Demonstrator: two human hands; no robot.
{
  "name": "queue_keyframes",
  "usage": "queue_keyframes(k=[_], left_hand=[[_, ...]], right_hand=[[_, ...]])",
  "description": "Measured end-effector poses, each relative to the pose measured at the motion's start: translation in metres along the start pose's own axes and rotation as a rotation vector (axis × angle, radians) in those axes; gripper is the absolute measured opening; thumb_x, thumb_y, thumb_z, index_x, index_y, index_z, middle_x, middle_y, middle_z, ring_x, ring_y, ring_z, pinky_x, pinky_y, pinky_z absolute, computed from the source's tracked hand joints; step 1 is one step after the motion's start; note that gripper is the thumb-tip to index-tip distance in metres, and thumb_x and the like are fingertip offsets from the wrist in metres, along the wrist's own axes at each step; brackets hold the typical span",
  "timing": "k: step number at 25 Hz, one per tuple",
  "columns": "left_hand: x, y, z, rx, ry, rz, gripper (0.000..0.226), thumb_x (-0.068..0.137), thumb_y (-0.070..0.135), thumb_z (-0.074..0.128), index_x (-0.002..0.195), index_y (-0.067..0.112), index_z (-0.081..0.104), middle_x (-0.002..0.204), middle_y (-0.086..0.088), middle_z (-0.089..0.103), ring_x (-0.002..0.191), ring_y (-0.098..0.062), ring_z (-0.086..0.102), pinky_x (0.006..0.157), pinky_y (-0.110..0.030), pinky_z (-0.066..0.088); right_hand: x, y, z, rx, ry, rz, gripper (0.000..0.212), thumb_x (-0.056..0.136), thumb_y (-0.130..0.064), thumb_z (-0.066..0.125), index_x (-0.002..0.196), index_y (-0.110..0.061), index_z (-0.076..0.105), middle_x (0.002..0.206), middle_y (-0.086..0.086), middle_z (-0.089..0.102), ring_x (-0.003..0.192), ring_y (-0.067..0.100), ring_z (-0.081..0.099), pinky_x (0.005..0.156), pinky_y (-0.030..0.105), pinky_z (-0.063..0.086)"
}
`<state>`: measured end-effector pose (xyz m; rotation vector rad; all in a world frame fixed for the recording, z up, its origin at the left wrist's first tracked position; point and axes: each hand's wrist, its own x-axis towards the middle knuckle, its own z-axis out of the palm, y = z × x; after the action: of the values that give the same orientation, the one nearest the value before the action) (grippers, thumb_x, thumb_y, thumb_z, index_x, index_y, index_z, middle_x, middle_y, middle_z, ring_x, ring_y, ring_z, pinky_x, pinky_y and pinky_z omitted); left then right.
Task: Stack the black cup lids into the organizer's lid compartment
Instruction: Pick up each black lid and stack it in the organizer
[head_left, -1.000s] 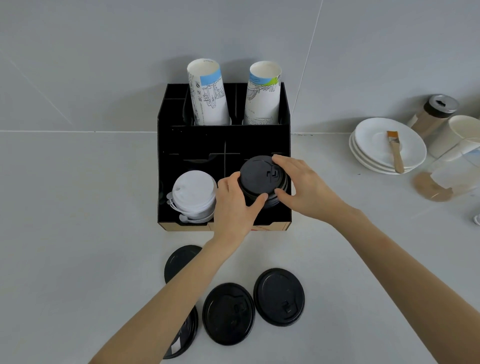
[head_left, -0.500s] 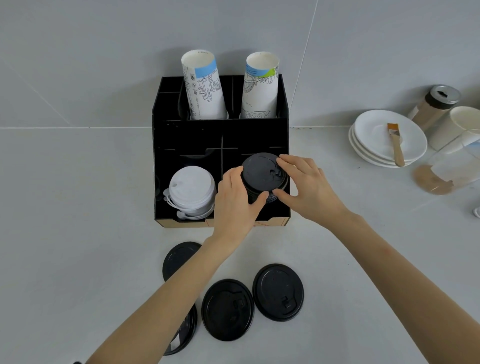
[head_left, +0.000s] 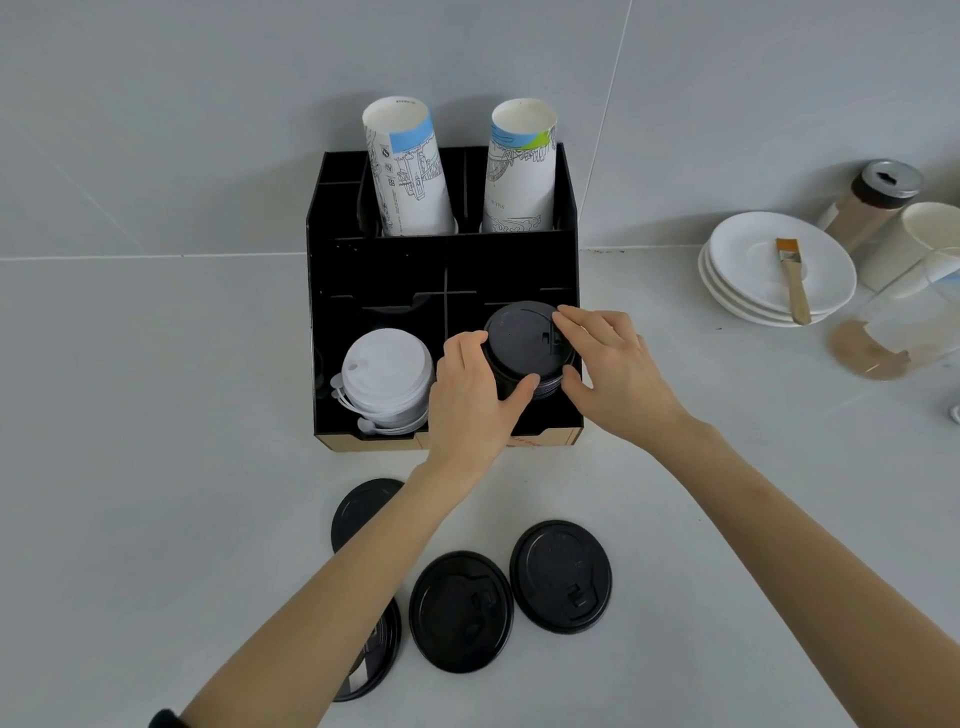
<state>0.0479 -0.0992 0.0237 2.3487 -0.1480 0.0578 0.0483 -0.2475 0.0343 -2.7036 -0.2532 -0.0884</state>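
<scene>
A black organizer (head_left: 337, 291) stands against the wall. A stack of black lids (head_left: 522, 345) sits in its front right compartment. My left hand (head_left: 472, 400) grips the stack's left side and my right hand (head_left: 610, 364) holds its right side and top edge. On the counter in front lie loose black lids: one (head_left: 561, 576) at the right, one (head_left: 461, 610) in the middle, one (head_left: 361, 512) partly under my left forearm, and another (head_left: 379, 654) lower down, mostly hidden by that arm.
White lids (head_left: 387, 371) fill the front left compartment. Two printed paper cup stacks (head_left: 408, 166) (head_left: 519, 166) stand in the back slots. At the right are stacked white plates (head_left: 779, 270) with a brush (head_left: 792, 278), a lidded jar (head_left: 872, 202) and a clear container (head_left: 909, 332).
Both hands stay on the black lid stack in the right compartment and shift only slightly. My view has tilted a little, so everything sits marginally higher in frame.
</scene>
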Motion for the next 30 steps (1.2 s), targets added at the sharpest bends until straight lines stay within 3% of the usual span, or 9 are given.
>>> queue_keyframes(k=[11, 16, 20, 24, 30], left_hand=[[-0.028, -0.014, -0.016, 0.003, -0.075, 0.045, 0.058, 0.082, 0.028, 0.059, 0.129, 0.010, 0.032, 0.132, -0.013, 0.040, 0.119, -0.025, 0.042, 0.098, -0.040, 0.040], [-0.063, -0.024, -0.016, -0.021, -0.279, 0.126, 0.047, 0.083, 0.025, 0.057, 0.126, 0.016, 0.040, 0.130, -0.005, 0.047, 0.117, -0.017, 0.045, 0.092, -0.016, 0.029], [-0.086, -0.031, -0.007, 0.088, -0.501, 0.157, 0.058, 0.082, 0.030, 0.058, 0.132, 0.019, 0.032, 0.139, -0.004, 0.038, 0.126, -0.022, 0.034, 0.105, -0.035, 0.029], [-0.102, -0.037, 0.000, 0.206, -0.705, 0.193, 0.071, 0.080, 0.036, 0.059, 0.137, 0.024, 0.018, 0.148, -0.002, 0.024, 0.132, -0.023, 0.022, 0.109, -0.041, 0.023], [-0.113, -0.042, 0.009, 0.256, -0.749, 0.230, 0.072, 0.080, 0.034, 0.058, 0.137, 0.024, 0.015, 0.148, 0.000, 0.023, 0.130, -0.023, 0.023, 0.106, -0.041, 0.024]], right_hand=[[-0.041, -0.008, -0.004, 0.211, 0.099, 0.086, 0.046, 0.086, -0.010, 0.048, 0.131, -0.012, 0.035, 0.143, 0.008, 0.037, 0.128, 0.028, 0.034, 0.107, 0.043, 0.031], [-0.087, -0.009, 0.009, 0.249, 0.047, 0.131, 0.048, 0.086, -0.012, 0.051, 0.131, -0.014, 0.035, 0.140, 0.007, 0.041, 0.127, 0.026, 0.037, 0.107, 0.041, 0.030], [-0.125, -0.009, 0.023, 0.266, 0.005, 0.181, 0.049, 0.086, -0.018, 0.053, 0.131, -0.015, 0.035, 0.139, 0.006, 0.042, 0.126, 0.024, 0.037, 0.105, 0.038, 0.032], [-0.157, -0.012, 0.039, 0.292, -0.030, 0.242, 0.052, 0.084, -0.024, 0.057, 0.130, -0.016, 0.036, 0.134, 0.004, 0.044, 0.123, 0.021, 0.040, 0.100, 0.028, 0.031], [-0.185, -0.017, 0.053, 0.284, -0.130, 0.278, 0.065, 0.077, -0.035, 0.063, 0.132, -0.020, 0.031, 0.133, 0.001, 0.040, 0.120, 0.018, 0.037, 0.101, 0.029, 0.031]])
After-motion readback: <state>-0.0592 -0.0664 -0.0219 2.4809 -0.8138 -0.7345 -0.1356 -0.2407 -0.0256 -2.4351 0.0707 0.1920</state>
